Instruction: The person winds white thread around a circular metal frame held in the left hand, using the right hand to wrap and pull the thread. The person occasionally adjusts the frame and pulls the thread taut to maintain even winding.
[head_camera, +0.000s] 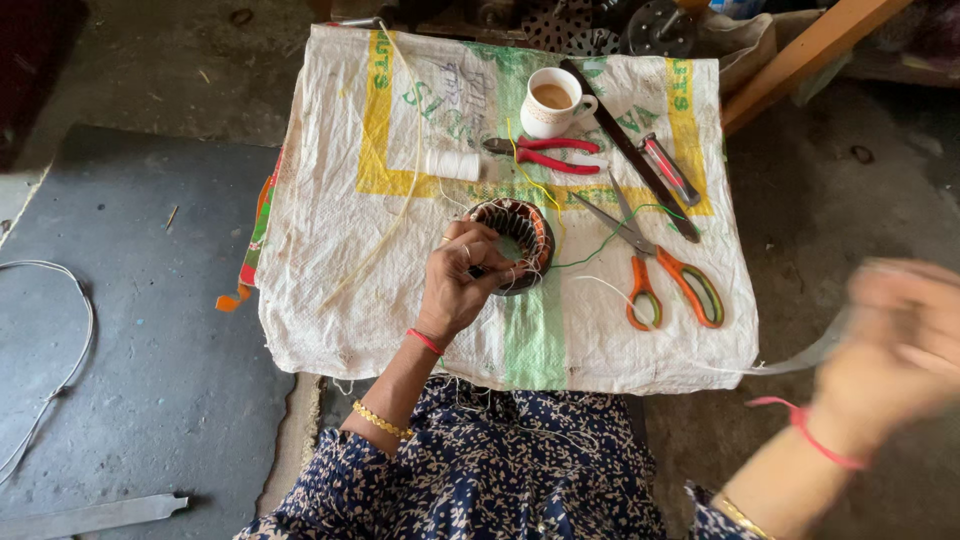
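The left hand (462, 280) pinches the round coil ring (512, 243) on the sack (330, 240); the right hand (895, 345), blurry, far off, seems shut on thread; tying looks underway; next needs a steady pull.

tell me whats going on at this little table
A person sits at a low table covered with a white woven sack. Their left hand grips a round motor stator wound with copper wire, holding it on the sack. Their right hand is out to the side, blurred, seemingly pulling a thin pale strip or thread taut. Lying unused on the sack are orange-handled scissors, red-handled pliers, a white thread spool and a white cup of tea.
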